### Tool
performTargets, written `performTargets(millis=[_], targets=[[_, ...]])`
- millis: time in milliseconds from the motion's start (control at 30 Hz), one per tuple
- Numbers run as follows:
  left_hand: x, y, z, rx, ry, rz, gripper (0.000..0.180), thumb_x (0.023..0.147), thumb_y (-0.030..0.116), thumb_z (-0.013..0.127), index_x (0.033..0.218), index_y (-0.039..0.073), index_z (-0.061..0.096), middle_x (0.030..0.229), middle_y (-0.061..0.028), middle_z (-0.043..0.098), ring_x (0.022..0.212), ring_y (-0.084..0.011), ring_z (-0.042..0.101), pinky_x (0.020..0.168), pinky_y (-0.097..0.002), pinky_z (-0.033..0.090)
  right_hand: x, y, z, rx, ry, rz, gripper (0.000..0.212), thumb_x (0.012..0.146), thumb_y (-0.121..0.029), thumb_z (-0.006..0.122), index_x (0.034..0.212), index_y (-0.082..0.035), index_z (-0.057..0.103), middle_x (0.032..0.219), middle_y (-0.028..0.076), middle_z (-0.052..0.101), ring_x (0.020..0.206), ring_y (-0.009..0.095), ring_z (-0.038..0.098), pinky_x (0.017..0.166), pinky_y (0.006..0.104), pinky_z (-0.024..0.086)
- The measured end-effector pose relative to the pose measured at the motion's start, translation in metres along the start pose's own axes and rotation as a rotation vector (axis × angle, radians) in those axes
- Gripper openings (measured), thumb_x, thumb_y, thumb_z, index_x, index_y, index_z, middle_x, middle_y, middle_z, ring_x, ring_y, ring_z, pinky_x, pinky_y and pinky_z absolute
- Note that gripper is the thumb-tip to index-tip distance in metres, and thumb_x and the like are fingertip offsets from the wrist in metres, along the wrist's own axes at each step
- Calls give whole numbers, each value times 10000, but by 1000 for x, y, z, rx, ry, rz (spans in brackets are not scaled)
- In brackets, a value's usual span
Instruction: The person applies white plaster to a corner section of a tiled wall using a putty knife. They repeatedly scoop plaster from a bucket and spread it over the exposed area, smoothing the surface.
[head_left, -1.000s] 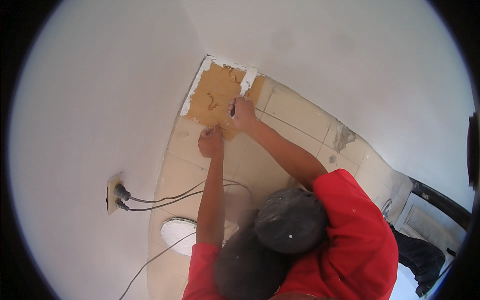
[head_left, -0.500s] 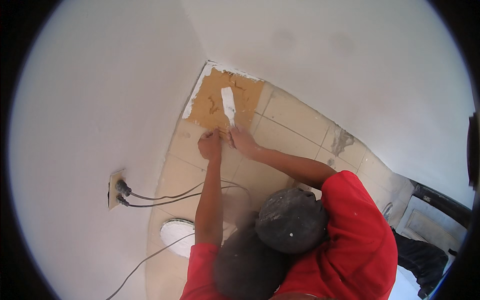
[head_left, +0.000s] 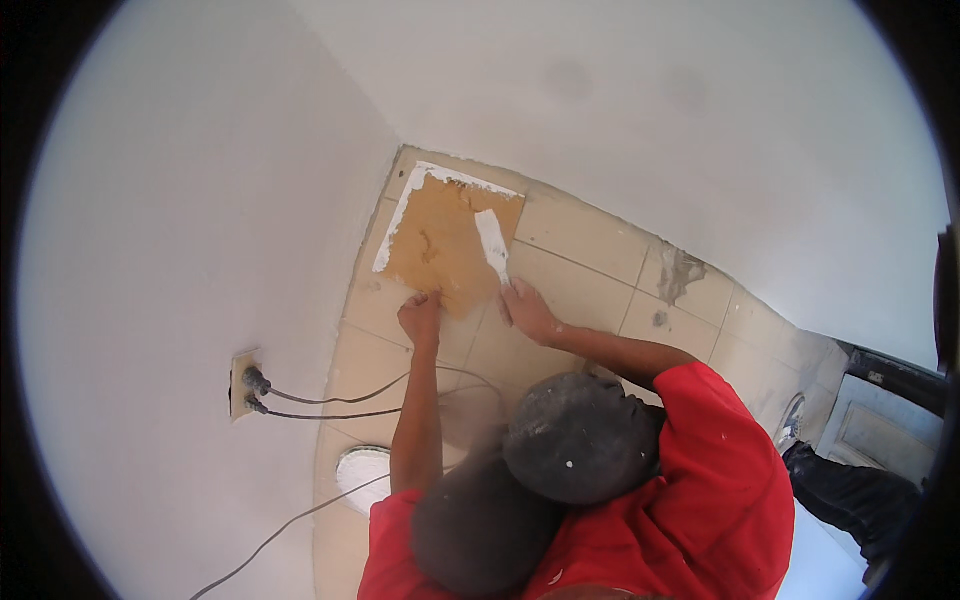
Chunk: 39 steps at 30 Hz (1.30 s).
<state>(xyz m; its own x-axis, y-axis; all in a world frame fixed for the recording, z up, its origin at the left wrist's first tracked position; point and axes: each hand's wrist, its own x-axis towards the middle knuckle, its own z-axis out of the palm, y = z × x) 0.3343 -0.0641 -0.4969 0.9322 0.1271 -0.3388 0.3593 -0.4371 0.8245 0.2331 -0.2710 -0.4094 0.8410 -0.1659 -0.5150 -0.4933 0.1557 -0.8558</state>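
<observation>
A bare brown square patch (head_left: 440, 245) lies in the corner of a beige tiled floor (head_left: 585, 245), edged with white paste along its top and left side. A fresh white stripe of paste (head_left: 492, 245) runs down its right part. My right hand (head_left: 530, 312) rests at the lower end of that stripe, closed on a small spreading tool that is mostly hidden. My left hand (head_left: 422, 318) is a fist pressed on the floor at the patch's lower edge. I cannot see anything in it.
White walls meet at the corner behind the patch. A wall socket (head_left: 245, 385) on the left holds two plugs, and their cables (head_left: 340, 405) trail across the tiles. A white round object (head_left: 360, 478) lies by my left arm. A dark trouser leg (head_left: 850, 490) is at the right.
My right hand has drawn down from the top of the brown patch to its lower edge, leaving a white stripe behind. The left fist has stayed in place.
</observation>
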Motion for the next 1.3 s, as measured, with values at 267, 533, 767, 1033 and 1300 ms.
performTargets(millis=[267, 533, 767, 1033, 1300], targets=[[-26, -20, 5, 54, -89, -43, 325, 790, 261, 842, 821, -48, 745, 683, -83, 707, 596, -133, 614, 579, -333, 491, -32, 1, -1, 22, -25, -19, 260, 1094, -223, 388, 954, -33, 498, 712, 45, 531, 600, 151, 519, 580, 328, 448], [-48, -12, 25, 110, -194, 34, 393, 775, 296, 849, 879, -70, 753, 738, -128, 736, 664, -178, 678, 650, -338, 534, -48, 14, -2, 18, -43, 30, 237, 1092, -229, 417, 985, -37, 506, 747, 41, 547, 609, 142, 535, 570, 320, 459], [-62, 14, 48, 144, -214, 23, 447, 768, 323, 856, 934, -79, 754, 818, -177, 760, 745, -227, 729, 708, -355, 563, -56, 25, -1, 71, -19, 33, 235, 1082, -225, 415, 977, -48, 529, 712, 24, 536, 582, 139, 528, 551, 336, 453], [-55, 1, 62, 158, -206, 103, 382, 780, 284, 863, 865, -66, 737, 740, -113, 722, 664, -172, 662, 627, -321, 517, -62, 15, -3, 151, -16, 31, 242, 1085, -224, 409, 965, -48, 524, 712, 25, 516, 576, 128, 510, 524, 323, 434], [-59, 11, 70, 233, -262, 84, 424, 769, 314, 807, 990, -46, 779, 883, -211, 773, 831, -292, 768, 783, -377, 582, -63, 21, -1, 184, -14, 50, 226, 1086, -231, 406, 998, -60, 525, 735, 22, 520, 589, 126, 508, 530, 314, 440]])
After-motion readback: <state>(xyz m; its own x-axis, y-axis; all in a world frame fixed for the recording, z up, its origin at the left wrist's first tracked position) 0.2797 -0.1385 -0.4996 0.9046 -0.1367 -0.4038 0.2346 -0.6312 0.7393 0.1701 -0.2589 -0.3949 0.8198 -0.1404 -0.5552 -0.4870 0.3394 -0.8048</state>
